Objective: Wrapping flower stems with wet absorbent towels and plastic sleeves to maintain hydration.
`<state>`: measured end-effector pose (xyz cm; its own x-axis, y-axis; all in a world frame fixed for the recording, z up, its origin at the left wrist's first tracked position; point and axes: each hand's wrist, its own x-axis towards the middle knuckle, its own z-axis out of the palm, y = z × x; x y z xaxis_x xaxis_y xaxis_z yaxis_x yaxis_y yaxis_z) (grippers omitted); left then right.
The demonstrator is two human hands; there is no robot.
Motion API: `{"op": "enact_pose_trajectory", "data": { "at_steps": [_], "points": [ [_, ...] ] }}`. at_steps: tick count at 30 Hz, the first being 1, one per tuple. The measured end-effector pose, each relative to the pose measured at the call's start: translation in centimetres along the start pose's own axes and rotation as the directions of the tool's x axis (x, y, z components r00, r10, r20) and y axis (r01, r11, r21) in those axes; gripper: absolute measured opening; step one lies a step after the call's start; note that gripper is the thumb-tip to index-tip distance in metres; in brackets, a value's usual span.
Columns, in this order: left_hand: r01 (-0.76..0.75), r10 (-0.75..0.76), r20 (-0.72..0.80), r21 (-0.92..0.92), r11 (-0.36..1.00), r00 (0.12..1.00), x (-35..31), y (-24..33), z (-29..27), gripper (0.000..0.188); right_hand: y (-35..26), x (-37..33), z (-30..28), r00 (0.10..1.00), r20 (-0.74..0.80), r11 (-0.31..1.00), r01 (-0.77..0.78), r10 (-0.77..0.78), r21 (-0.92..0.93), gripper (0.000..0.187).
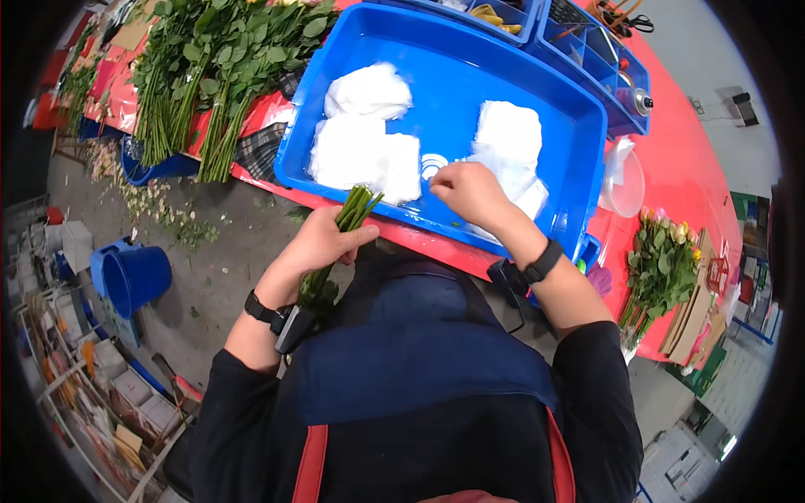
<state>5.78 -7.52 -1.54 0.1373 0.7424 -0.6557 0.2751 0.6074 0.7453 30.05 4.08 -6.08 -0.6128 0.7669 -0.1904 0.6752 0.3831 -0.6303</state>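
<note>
My left hand (pixel 325 239) is closed around a bundle of green flower stems (pixel 359 207), their cut ends pointing up toward the tray. The leafy part of the bundle hangs down against my apron, and its blooms are out of sight. Over the near side of a blue plastic tray (pixel 446 57), my right hand (pixel 471 191) has its fingers curled together. Whatever they may hold is hidden. White, wet-looking wads of soft sheet (pixel 369 155) lie at the tray's left, and another white stack (pixel 508 138) sits beyond my right hand.
Leafy cut stems (pixel 231 67) are heaped at the far left of the red-covered table (pixel 688 159). Blue organiser boxes (pixel 587 54) border the tray's far right. A rose bunch (pixel 662 260) lies at right. Blue bucket (pixel 138 281) and plant scraps (pixel 172 201) are on the floor.
</note>
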Motion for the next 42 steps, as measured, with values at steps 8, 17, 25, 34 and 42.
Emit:
{"op": "enact_pose_trajectory", "data": {
  "at_steps": [8, 17, 25, 34, 42],
  "points": [
    [0.004, -0.040, -0.353, -0.102, 0.995, 0.935, -0.5, 0.1, -3.1, 0.017, -6.4, 7.2, 4.0, 0.984, -0.129, 0.989, 0.109, -0.122, -0.102, 0.033],
    [0.009, -0.049, -0.349, -0.115, 0.993, 0.936, -1.3, -0.7, -6.9, 0.019, -2.6, 8.4, 5.3, 0.880, -0.226, 0.908, 0.414, -0.419, -0.071, 0.023],
    [0.000, -0.042, -0.239, -0.176, 0.984, 0.970, 0.1, -1.8, -9.2, 0.018, -2.4, 8.2, 0.9, 0.909, 0.161, 0.330, -0.298, 0.384, 0.896, 0.034],
    [-0.105, 0.091, -0.058, -0.333, 0.937, 0.994, 3.3, 2.2, -8.8, 0.024, -7.7, 6.5, -0.9, 0.982, 0.150, 0.085, -0.159, 0.112, 0.984, 0.043],
    [-0.162, 0.152, -0.064, -0.226, 0.961, 0.986, 5.5, 4.3, -6.1, 0.023, -5.8, 7.2, -0.1, 0.909, 0.361, 0.391, -0.415, 0.206, 0.821, 0.047]
  ]
}}
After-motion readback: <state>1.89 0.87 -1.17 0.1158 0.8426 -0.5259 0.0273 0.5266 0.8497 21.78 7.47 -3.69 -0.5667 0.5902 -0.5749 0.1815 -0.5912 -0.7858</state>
